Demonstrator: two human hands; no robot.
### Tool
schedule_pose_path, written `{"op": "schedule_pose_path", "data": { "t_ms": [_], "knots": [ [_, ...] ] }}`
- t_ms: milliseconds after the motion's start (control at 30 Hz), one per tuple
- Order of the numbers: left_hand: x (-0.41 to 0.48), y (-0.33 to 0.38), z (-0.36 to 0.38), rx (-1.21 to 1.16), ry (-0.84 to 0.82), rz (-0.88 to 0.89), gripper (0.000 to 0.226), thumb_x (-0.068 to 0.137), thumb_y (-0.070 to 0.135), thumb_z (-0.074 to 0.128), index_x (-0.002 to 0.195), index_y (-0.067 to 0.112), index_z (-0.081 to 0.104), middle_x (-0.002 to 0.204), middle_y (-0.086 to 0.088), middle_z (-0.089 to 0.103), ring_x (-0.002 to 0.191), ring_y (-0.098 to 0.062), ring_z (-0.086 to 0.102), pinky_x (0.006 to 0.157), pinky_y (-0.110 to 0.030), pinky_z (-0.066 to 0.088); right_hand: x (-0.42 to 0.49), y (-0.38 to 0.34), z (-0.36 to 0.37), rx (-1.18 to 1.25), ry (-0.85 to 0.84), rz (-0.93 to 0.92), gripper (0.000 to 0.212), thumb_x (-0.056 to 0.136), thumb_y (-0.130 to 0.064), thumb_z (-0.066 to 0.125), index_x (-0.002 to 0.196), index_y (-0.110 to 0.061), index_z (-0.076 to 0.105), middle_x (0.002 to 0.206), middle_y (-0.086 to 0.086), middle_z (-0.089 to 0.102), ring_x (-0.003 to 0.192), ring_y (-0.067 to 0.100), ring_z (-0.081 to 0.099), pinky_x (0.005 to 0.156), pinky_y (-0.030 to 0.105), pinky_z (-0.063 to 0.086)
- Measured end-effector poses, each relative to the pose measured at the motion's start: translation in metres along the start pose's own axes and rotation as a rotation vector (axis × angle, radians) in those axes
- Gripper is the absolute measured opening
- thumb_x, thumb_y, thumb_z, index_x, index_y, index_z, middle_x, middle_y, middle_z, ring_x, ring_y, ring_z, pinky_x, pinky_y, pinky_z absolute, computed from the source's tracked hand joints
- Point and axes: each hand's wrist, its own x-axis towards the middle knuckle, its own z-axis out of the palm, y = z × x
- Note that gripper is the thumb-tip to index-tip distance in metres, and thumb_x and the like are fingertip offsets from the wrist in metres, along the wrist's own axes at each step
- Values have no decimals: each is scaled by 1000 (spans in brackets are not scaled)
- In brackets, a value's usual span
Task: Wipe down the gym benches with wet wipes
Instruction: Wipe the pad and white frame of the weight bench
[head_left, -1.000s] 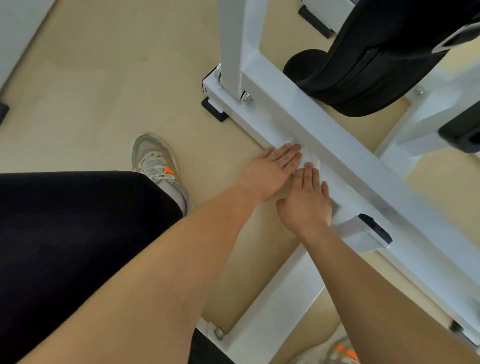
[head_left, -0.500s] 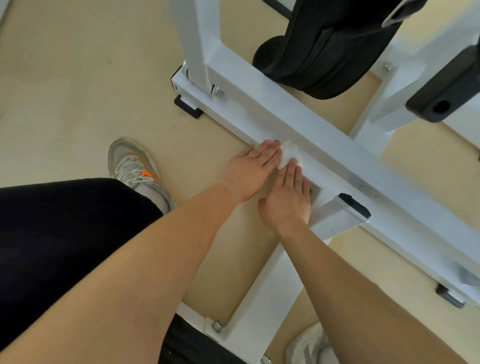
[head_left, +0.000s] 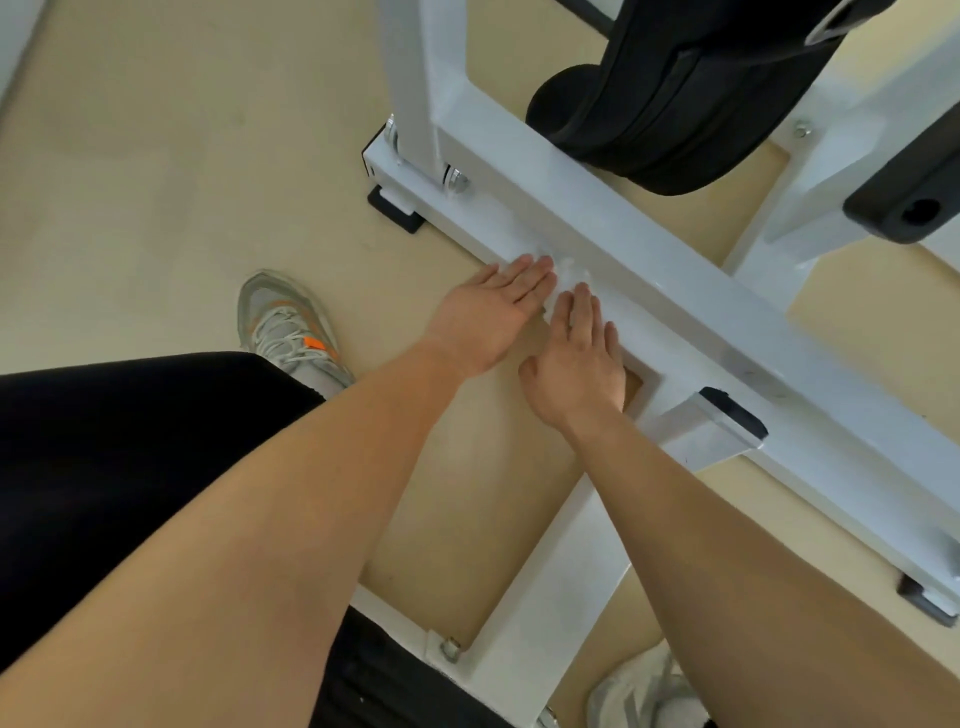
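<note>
While the left hand (head_left: 488, 317) and right hand (head_left: 576, 364) lay side by side, fingers (head_left: 530, 280) straight and together, pressing the wet wipe (head_left: 567, 268) onto the white frame bar (head_left: 675, 296), even pressure and long strokes along it looked the way to go.

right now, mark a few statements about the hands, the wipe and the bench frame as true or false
1. The left hand and right hand press with straight fingers on the white frame beam. True.
2. The wet wipe lies on the black pad. False: it is on the beam at the fingertips, and neither hand touches the pad.
3. A grey shoe with orange marks stands on the floor, left of the left hand. True.
4. The right hand grips the black handle. False: the handle is untouched, well off to the right of both hands.
</note>
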Motion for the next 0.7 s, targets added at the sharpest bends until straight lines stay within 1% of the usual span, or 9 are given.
{"op": "schedule_pose_path", "data": {
  "t_ms": [67,133,167,267,333,400,467,567,700],
  "knots": [
    [3,9,1,-12,-11,9,65,100,5,32,161,15,10,169,-2,2,155,-19,4,126,-36,8,-7,4,6,-39,-18,39,86,99,-36,41,157,-7,-16,164,10,-25,153,24,-18,126,42,-5],
    [7,23,0,-8,-38,68,66,97,8,21,161,15,6,169,-2,-2,155,-20,0,126,-38,7,-18,11,13,-25,-13,121,90,97,-36,43,157,-6,-17,164,11,-26,153,24,-18,125,41,-7],
    [9,31,0,-1,-59,109,66,97,9,20,161,15,4,169,-2,-4,155,-19,-1,127,-38,6,-23,16,15,-15,-13,169,91,97,-37,44,156,-5,-17,164,12,-25,153,25,-18,125,41,-8],
    [16,51,-2,3,-106,182,67,102,6,31,161,16,1,169,-1,-8,155,-18,-4,127,-38,3,-34,28,21,2,-20,277,91,97,-39,44,156,-2,-15,165,15,-21,154,27,-14,125,41,-7],
    [18,53,-3,4,-106,194,67,103,6,34,161,17,2,169,0,-7,155,-18,-4,127,-37,3,-35,30,21,37,-9,295,89,98,-37,44,157,-2,-12,166,15,-18,155,26,-12,126,41,-5],
    [16,44,-4,-4,-99,176,68,102,5,33,161,16,2,169,0,-6,155,-17,-3,127,-37,3,-31,26,18,46,1,246,87,97,-33,44,158,-3,-10,166,14,-16,155,26,-12,125,41,-7],
    [10,27,-4,-25,-56,117,66,101,7,30,161,16,5,169,0,-3,155,-17,-1,126,-36,5,-23,18,13,19,-2,142,87,95,-31,43,158,-6,-11,166,11,-18,154,24,-15,125,40,-9],
    [0,-5,-3,-44,24,-19,66,99,6,31,161,15,9,169,0,2,155,-17,4,126,-35,7,-4,-1,2,-22,-17,-21,86,96,-31,42,158,-12,-15,165,8,-22,153,23,-19,125,41,-7],
    [-7,-41,-6,-57,55,-231,70,98,3,37,161,13,8,169,-2,1,155,-18,2,125,-36,7,32,-36,-14,-113,-54,-172,86,98,-33,42,158,-15,-17,165,7,-24,153,24,-19,125,43,-7]
  ]
}}
